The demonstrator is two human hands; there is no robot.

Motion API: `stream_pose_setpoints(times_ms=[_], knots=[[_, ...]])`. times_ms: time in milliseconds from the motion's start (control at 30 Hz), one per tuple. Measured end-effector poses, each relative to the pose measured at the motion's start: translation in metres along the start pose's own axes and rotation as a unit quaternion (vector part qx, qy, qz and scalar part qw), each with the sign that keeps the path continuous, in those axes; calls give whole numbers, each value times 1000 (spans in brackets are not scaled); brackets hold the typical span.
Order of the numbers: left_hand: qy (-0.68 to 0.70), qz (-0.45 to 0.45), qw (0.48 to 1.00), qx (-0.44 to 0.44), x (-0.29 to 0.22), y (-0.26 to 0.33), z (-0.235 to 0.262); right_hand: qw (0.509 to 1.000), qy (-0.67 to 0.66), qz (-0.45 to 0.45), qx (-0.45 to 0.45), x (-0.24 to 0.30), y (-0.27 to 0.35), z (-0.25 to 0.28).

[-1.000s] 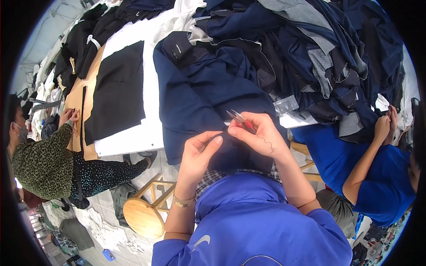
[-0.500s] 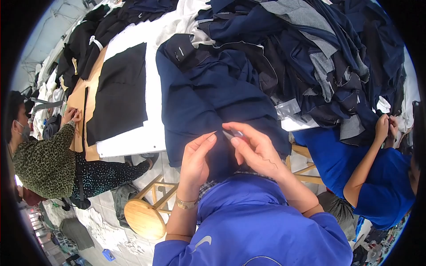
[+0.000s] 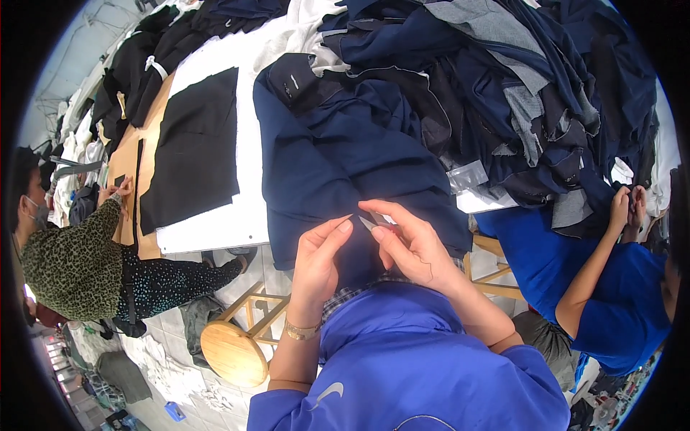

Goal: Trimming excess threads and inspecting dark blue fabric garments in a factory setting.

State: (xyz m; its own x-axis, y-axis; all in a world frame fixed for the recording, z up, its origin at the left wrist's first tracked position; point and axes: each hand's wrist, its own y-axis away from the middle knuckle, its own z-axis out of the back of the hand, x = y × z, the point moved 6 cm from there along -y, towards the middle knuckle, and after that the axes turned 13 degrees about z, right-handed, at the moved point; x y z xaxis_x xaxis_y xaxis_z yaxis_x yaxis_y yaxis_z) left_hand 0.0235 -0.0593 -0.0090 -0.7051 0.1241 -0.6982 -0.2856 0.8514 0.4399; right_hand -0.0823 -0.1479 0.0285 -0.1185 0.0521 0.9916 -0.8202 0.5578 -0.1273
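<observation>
Right now the right hand [image 3: 417, 251] pinches a small metal snipper [image 3: 369, 221] between its fingertips, tips pointing left toward the left hand [image 3: 320, 262]. That hand's fingers grip a fold of the navy garment [image 3: 323, 165], which spreads away over the table [image 3: 244, 179].

The navy jacket [image 3: 338, 158] under my left hand [image 3: 320, 262] was matt woven cloth, smooth and soft-creased. In my right hand [image 3: 413, 248] the small thread snips [image 3: 370, 221] showed bare metal with a dull gleam. Beside it the black fabric panel [image 3: 194, 144] lay flat and matt on a smooth white table [image 3: 244, 208]. The round stool [image 3: 233, 352] was pale varnished wood. My wristband [image 3: 302, 332] looked shiny gold metal.
</observation>
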Motion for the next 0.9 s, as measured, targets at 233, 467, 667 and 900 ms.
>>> stream_pose_setpoints(times_ms=[233, 467, 667, 900], knots=[[2, -3, 1000, -1, -2, 1, -3, 998, 65, 18, -8, 1, -1, 1], [-3, -11, 1000, -6, -4, 3, -3, 997, -27, -68, 12, 4, 2, 0], [-2, 0, 1000, -4, -1, 2, -3, 995, -94, -9, -19, -12, 3, 0], [20, 3, 1000, 1, 2, 1, 1, 977, -201, -45, -56, -6, 2, 5]])
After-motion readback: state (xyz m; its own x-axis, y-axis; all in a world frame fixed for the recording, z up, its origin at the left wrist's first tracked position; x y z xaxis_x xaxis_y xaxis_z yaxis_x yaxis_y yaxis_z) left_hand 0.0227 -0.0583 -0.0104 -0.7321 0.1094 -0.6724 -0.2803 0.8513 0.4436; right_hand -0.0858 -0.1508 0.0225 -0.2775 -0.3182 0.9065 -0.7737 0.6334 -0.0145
